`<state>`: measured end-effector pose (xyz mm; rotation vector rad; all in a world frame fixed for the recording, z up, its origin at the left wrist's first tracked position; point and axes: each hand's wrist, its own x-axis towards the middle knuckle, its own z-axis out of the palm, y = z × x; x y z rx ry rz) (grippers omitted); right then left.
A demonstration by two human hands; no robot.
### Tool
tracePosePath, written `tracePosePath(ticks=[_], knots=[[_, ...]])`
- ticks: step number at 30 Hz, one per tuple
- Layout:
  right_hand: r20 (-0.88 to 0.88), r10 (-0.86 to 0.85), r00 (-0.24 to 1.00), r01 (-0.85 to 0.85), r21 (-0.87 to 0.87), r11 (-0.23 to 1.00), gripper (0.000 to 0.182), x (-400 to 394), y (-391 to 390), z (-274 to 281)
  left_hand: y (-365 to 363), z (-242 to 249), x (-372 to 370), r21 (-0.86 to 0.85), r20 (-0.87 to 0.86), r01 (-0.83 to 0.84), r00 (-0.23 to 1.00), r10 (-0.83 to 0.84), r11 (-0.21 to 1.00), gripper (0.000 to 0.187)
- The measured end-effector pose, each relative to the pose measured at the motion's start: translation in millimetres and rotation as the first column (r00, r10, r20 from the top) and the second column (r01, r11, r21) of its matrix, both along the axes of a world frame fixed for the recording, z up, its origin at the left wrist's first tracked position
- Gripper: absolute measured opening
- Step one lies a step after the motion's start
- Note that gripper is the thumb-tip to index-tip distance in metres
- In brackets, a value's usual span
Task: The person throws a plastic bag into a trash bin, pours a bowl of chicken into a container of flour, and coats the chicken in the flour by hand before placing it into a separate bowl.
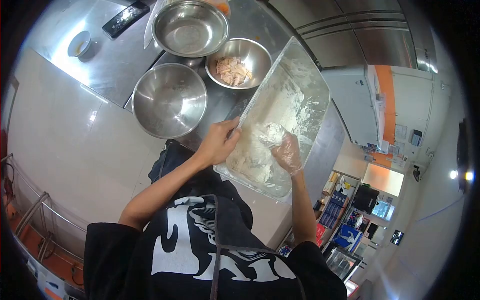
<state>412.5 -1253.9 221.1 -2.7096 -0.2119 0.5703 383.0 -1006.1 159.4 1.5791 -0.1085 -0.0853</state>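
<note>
A deep rectangular tub [312,92] with white powder [255,150] in it stands on the steel counter, its inner walls dusted white. My left hand [220,141] grips the tub's near left rim. Inside the tub, my right hand [286,151] wears a clear plastic glove, and its fingers are wrapped round a powder-coated lump [274,134]; what lies under the coating cannot be made out. Beside the tub is a steel bowl [260,54] holding pale, pinkish pieces [232,71].
Two steel bowls, one at the left [170,100] and one farther back [190,28], stand near the pieces. A black phone [125,19] and a small white bowl [79,44] lie at the upper left. Steel cabinet fronts [385,45] and stocked shelves [335,207] are on the right.
</note>
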Motion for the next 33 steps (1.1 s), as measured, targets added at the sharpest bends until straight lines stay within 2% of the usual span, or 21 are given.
tracePosePath(ticks=[3,5,6,8,9,11,15,17,18,20,21,22,23,24,25,26,28,29,31,32,33], knots=[[0.081,0.067,0.994,-0.062,-0.064,0.996,0.052,-11,7,7,-2,-3,0,-0.035,0.015,-0.015,1.0,0.015,0.999,0.036],[0.356,0.192,0.914,-0.275,0.198,0.941,0.049,-17,-2,-3,-2,-4,0,-0.022,0.014,-0.014,1.0,0.014,1.0,0.037],[0.355,0.196,0.914,-0.279,0.199,0.94,0.049,-13,-1,-4,-1,-4,0,-0.01,0.015,-0.007,1.0,0.007,1.0,0.038],[0.065,0.142,0.988,-0.156,0.342,0.927,0.049,-5,1,-5,-2,-6,-1,-0.014,0.019,-0.02,1.0,0.02,1.0,0.039],[0.066,0.143,0.987,-0.157,0.342,0.926,0.049,-8,0,-2,-2,-5,-1,-0.019,0.025,-0.029,0.999,0.029,0.999,0.039],[0.168,0.171,0.971,-0.174,0.001,0.985,0.049,-16,-2,5,-3,-4,-1,-0.023,0.005,-0.028,1.0,0.029,0.999,0.04],[0.038,0.036,0.999,-0.03,-0.16,0.987,0.054,-10,12,13,-1,-4,0,-0.017,0.014,-0.006,1.0,0.007,1.0,0.038],[-0.265,0.126,0.956,-0.036,0.321,0.946,0.054,7,-4,-1,-2,-4,0,-0.01,0.011,-0.013,1.0,0.013,1.0,0.038],[-0.265,0.126,0.956,-0.035,0.323,0.946,0.054,11,4,1,-2,-5,-1,-0.006,0.009,-0.018,1.0,0.018,1.0,0.039],[-0.355,0.111,0.928,0.207,0.74,0.64,0.059,18,26,11,1,-1,0,-0.005,-0.007,-0.002,1.0,0.002,1.0,0.038],[-0.354,0.107,0.929,0.209,0.74,0.639,0.059,32,17,-15,1,0,0,-0.006,-0.023,0.013,1.0,-0.013,1.0,0.038],[-0.07,0.118,0.991,-0.043,0.657,0.752,0.06,50,-3,-64,0,0,0,-0.006,-0.021,0.02,1.0,-0.02,1.0,0.038],[0.214,0.174,0.961,-0.259,0.485,0.835,0.061,56,-20,-100,0,0,0,0.003,-0.017,0.012,1.0,-0.012,1.0,0.038],[-0.198,0.064,0.978,0.051,0.527,0.848,0.065,49,-30,-119,0,0,0,0.014,-0.011,0.002,1.0,-0.001,1.0,0.038],[-0.579,-0.032,0.815,0.348,0.444,0.826,0.069,43,-26,-122,0,1,1,0.018,-0.009,0.003,1.0,-0.002,1.0,0.038],[-0.579,-0.028,0.815,0.346,0.448,0.824,0.069,32,-14,-131,0,2,0,0.011,0.008,-0.008,1.0,0.008,1.0,0.038],[-0.417,0.027,0.908,0.29,0.675,0.678,0.082,4,32,-126,1,0,-1,0.003,0.016,-0.027,1.0,0.027,1.0,0.038],[-0.421,0.03,0.907,0.291,0.674,0.679,0.082,-3,35,-118,0,-2,-1,0.0,0.02,-0.023,1.0,0.023,1.0,0.038],[-0.334,0.153,0.93,0.116,0.662,0.741,0.092,-16,37,-104,0,-3,-1,-0.003,0.029,-0.008,1.0,0.009,1.0,0.038],[-0.33,0.148,0.932,0.117,0.662,0.74,0.092,-20,36,-98,0,-3,0,0.0,0.015,0.003,1.0,-0.003,1.0,0.038],[-0.266,0.175,0.948,-0.014,0.514,0.857,0.08,-23,36,-93,0,-2,1,0.004,0.0,0.015,1.0,-0.015,1.0,0.038]])
